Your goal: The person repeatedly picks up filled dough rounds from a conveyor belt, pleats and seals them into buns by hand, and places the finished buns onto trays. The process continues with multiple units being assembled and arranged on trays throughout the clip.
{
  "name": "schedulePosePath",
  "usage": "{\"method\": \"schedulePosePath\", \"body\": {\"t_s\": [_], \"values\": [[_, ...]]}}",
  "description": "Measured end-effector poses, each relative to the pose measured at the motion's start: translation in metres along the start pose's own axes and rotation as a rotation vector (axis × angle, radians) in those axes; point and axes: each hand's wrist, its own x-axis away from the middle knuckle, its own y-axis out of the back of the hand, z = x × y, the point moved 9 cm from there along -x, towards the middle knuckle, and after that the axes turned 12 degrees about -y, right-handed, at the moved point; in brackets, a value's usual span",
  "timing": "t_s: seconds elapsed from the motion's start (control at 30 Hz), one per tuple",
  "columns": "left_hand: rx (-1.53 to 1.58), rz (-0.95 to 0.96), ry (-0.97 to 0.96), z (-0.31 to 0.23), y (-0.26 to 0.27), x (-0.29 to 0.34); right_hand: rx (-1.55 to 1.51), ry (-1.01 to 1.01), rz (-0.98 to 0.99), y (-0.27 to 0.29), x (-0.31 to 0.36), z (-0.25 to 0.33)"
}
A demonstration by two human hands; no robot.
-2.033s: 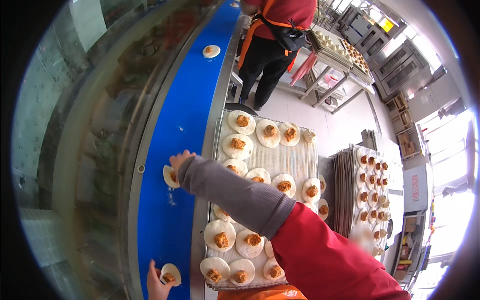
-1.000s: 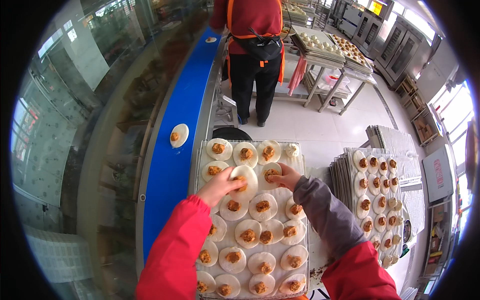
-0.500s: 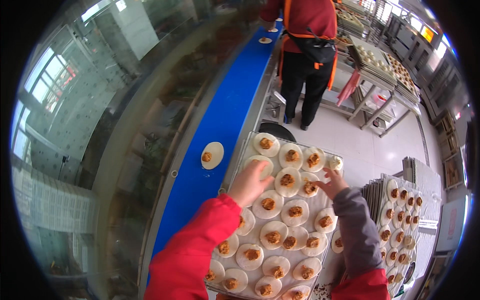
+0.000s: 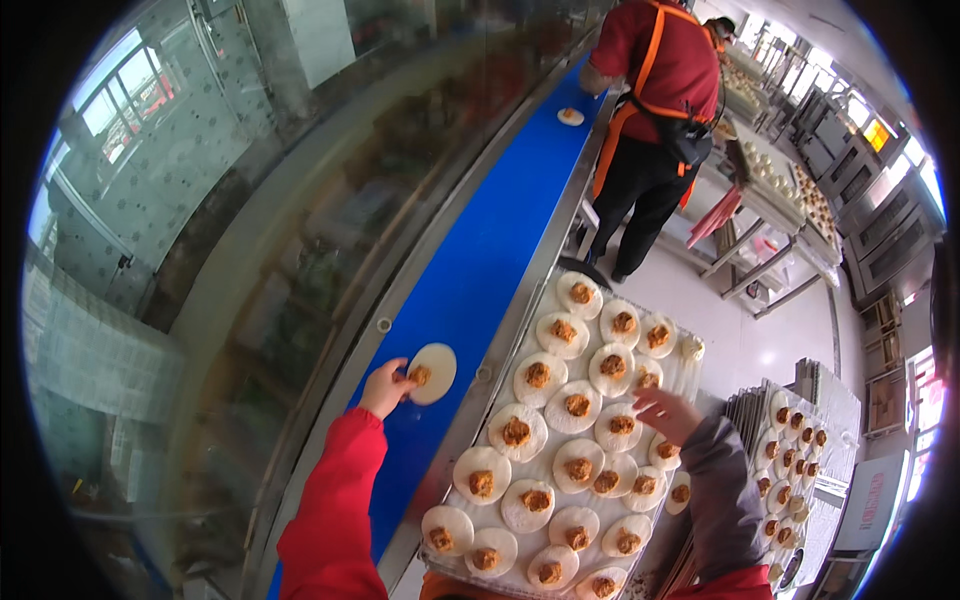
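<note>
Left grip (image 4: 386,388) touching dough (image 4: 438,370), right grip (image 4: 668,413) parted

Floor (image 4: 725,335): pale, glossy, light reflected. Metal table (image 4: 764,268): slim legs; pink cloth (image 4: 716,218) hanging at near end. Metal cabinets (image 4: 890,230): right side, dark door panels. Wooden shelves (image 4: 884,325): beside cabinets. Windows (image 4: 924,390): far right, glaring white. Paned window (image 4: 120,100): upper left, bright.

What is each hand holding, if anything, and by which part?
The left hand touches a dough round at its left edge, grip unclear; the right hand seems empty.
</note>
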Motion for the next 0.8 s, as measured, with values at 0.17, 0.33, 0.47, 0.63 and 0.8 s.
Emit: {"method": "schedulePosePath", "body": {"t_s": [0.17, 0.33, 0.47, 0.63, 0.8], "values": [[-0.378, -0.005, -0.222, -0.014, 0.023, 0.039, -0.016, 0.066, 0.035, -0.03, 0.013, 0.021], [-0.22, 0.079, -0.025, 0.014, 0.022, 0.083, -0.028, 0.033, 0.089, -0.051, 0.029, 0.026], [-0.253, 0.101, -0.124, 0.019, 0.019, 0.114, -0.039, -0.01, 0.108, -0.059, 0.043, 0.023], [-0.295, -0.001, -0.217, 0.029, 0.016, 0.177, 0.025, -0.02, 0.055, -0.054, 0.068, 0.012], [0.591, -0.138, 0.259, 0.041, 0.043, 0.219, -0.061, -0.062, 0.042, -0.035, 0.097, -0.009]]}}
